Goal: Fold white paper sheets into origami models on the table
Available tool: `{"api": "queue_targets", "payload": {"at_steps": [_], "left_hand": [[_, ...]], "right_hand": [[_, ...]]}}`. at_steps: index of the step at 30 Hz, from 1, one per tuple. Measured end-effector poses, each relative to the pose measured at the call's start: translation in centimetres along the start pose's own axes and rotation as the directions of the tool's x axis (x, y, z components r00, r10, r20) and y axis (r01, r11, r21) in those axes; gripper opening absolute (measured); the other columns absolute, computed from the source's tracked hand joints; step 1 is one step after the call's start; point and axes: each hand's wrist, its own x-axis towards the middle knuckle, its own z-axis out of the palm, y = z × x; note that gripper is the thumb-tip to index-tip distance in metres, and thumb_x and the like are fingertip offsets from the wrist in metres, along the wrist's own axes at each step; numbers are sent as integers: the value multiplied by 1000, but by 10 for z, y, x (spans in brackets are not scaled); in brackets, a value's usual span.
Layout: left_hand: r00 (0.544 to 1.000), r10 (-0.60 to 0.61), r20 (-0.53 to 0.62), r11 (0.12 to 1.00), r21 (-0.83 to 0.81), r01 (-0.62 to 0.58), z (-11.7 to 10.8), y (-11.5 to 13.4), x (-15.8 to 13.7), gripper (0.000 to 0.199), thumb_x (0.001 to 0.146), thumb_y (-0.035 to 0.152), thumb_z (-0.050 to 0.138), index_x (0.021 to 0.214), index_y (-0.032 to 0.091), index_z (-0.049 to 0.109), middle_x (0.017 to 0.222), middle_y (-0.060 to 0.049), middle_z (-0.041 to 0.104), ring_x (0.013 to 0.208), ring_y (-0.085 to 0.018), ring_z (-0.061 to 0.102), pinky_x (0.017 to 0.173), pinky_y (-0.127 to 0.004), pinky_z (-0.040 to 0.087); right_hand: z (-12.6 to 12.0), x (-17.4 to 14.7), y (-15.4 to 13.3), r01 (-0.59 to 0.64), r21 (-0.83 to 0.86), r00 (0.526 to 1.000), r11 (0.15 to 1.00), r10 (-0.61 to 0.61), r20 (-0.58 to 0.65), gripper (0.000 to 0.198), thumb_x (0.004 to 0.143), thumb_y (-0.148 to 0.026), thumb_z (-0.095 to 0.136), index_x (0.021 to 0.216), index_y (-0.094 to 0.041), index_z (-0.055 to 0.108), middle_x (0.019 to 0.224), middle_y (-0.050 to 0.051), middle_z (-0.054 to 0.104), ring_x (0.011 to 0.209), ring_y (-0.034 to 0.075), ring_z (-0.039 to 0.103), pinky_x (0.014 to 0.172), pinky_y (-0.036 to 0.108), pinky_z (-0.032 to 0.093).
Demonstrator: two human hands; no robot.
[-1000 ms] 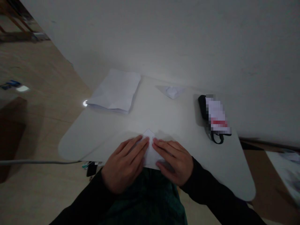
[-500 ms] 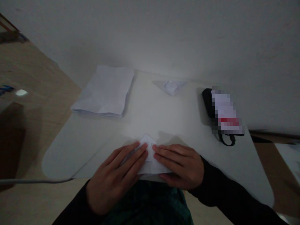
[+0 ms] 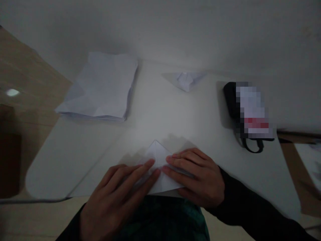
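Note:
A folded sheet of white paper [image 3: 160, 155] lies at the table's near edge, its pointed corner facing away from me. My left hand [image 3: 120, 194] rests on its left side, fingers stretched out and fingertips near the middle crease. From the right, my right hand [image 3: 199, 175] presses flat on the other side with its fingers extended, the fingertips close to the left ones. Both hands are open and cover much of the paper's sides. Farther back stands a small folded paper piece [image 3: 186, 81] with pointed wings.
A stack of white paper sheets [image 3: 100, 87] lies at the back left of the white table [image 3: 160, 117]. At the right is a black case [image 3: 232, 100] with a strap and a blurred-out top. A wall [image 3: 160, 33] borders the table's far side.
The view has shifted slightly, so the table things appear higher and wider apart. My left fingertips have moved down from the paper's point, and more of its upper folds and middle crease shows.

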Motion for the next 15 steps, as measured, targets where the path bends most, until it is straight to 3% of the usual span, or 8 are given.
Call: {"api": "queue_targets", "payload": {"at_steps": [4,8,15], "left_hand": [[1000,-1,-4,1000,-15,1,-2,0,4,45,85,14,50,129,23,47,129,-7,53,98,-21,54,81,-37,45],[1000,-10,-9,992,-127,9,-7,-7,2,43,84,13,51,126,20,49,128,-6,54,106,-20,52,85,-35,46],[982,-186,-32,949,-265,171,-2,-13,-12,34,89,16,45,121,23,55,121,-3,59,102,-18,55,80,-31,50]], "right_hand": [[4,6,-7,-29,-67,998,997,26,-55,16,84,-20,53,89,-17,68,86,5,69,84,16,61,74,32,50],[3,8,-6,-92,7,991,996,92,-96,9,81,-16,61,85,-18,68,82,3,70,83,14,61,73,29,50],[-10,5,3,-209,188,977,960,212,2,16,85,-17,54,85,-17,70,83,6,65,80,15,57,67,31,49]]}}
